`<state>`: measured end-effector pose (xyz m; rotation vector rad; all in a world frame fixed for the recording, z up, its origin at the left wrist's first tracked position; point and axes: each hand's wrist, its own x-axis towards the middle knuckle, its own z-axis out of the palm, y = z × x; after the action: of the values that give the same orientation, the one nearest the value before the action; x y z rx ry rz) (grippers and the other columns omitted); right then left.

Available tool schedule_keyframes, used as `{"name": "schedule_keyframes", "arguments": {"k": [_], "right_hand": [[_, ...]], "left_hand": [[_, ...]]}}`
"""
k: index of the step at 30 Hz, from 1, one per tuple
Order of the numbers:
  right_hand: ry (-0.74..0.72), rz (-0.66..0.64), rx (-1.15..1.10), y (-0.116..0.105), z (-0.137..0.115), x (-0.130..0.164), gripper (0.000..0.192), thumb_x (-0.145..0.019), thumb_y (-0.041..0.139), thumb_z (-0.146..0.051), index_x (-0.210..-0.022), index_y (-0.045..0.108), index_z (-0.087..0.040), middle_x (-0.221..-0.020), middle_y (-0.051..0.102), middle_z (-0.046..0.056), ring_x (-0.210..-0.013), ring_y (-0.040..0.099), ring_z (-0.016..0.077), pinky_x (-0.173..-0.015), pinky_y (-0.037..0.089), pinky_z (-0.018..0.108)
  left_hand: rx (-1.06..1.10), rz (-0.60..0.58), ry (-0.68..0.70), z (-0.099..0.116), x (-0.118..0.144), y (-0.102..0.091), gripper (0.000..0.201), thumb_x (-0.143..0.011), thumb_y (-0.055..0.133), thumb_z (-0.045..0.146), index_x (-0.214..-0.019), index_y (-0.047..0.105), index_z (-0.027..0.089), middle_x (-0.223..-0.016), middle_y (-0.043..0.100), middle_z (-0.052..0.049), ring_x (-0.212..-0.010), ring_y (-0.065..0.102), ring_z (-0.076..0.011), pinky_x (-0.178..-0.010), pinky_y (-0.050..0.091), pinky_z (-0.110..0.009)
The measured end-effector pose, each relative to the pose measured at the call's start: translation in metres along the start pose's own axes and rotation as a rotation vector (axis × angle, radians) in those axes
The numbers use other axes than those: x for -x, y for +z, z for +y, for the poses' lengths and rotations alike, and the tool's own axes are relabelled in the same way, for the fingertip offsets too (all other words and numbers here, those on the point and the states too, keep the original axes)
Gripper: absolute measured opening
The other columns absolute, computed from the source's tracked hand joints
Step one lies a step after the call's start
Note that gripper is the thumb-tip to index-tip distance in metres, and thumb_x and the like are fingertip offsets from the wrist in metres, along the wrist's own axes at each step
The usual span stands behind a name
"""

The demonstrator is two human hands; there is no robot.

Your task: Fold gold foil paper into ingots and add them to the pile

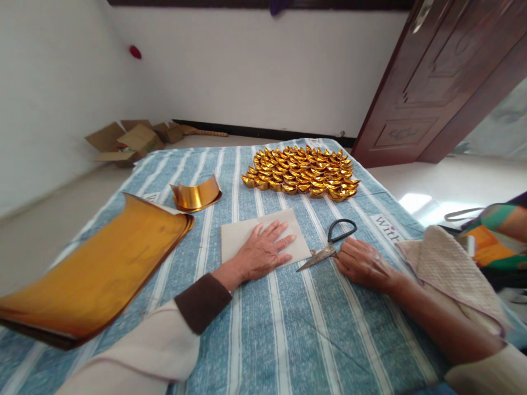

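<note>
Pale, flat sheet of paper [239,237], roughly square, lying on the blue striped bed cover [288,329], its long edges running left to right. Pinned under the left hand [263,253], palm down, fingers spread flat and pointing right. Just right of it, scissors [327,248], blades shut, tip aimed down-left, black loops up-right. Right hand [362,264] touching the scissors near the pivot, fingers loosely curled, clasping nothing. Farther back, a heap of folded gold ingots [302,173]; at left, a gold foil stack [94,269].
</note>
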<state>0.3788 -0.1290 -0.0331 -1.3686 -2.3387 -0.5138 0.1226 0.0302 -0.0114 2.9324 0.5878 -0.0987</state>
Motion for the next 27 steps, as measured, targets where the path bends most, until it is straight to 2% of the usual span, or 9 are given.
{"name": "schedule_keyframes", "arguments": {"k": [10, 20, 27], "right_hand": [[-0.014, -0.025, -0.013, -0.005, -0.002, 0.007, 0.031, -0.091, 0.049, -0.012, -0.062, 0.05, -0.02, -0.063, 0.046, 0.001, -0.064, 0.037, 0.017, -0.059, 0.026, 0.033], [0.035, -0.08, -0.014, -0.012, -0.008, 0.021, 0.032, -0.092, 0.05, -0.011, -0.061, 0.049, -0.02, -0.064, 0.045, 0.001, -0.064, 0.039, 0.0166, -0.06, 0.027, 0.033], [0.075, -0.027, 0.015, -0.009, -0.016, 0.004, 0.033, -0.092, 0.051, -0.014, -0.06, 0.048, -0.021, -0.061, 0.044, 0.001, -0.062, 0.04, 0.0163, -0.061, 0.03, 0.033]], "left_hand": [[0.005, -0.001, 0.003, -0.001, 0.0, 0.003, 0.051, -0.098, 0.036, 0.052, -0.146, 0.037, 0.032, -0.16, 0.023, -0.008, -0.145, 0.022, -0.0322, -0.112, 0.013, -0.058], [0.034, 0.018, 0.011, -0.001, -0.001, 0.007, 0.053, -0.098, 0.033, 0.054, -0.146, 0.036, 0.032, -0.16, 0.02, -0.008, -0.145, 0.019, -0.032, -0.112, 0.011, -0.058], [0.043, 0.029, 0.013, -0.001, -0.002, 0.009, 0.051, -0.099, 0.032, 0.052, -0.146, 0.037, 0.032, -0.16, 0.021, -0.007, -0.146, 0.018, -0.0311, -0.113, 0.009, -0.058]]}}
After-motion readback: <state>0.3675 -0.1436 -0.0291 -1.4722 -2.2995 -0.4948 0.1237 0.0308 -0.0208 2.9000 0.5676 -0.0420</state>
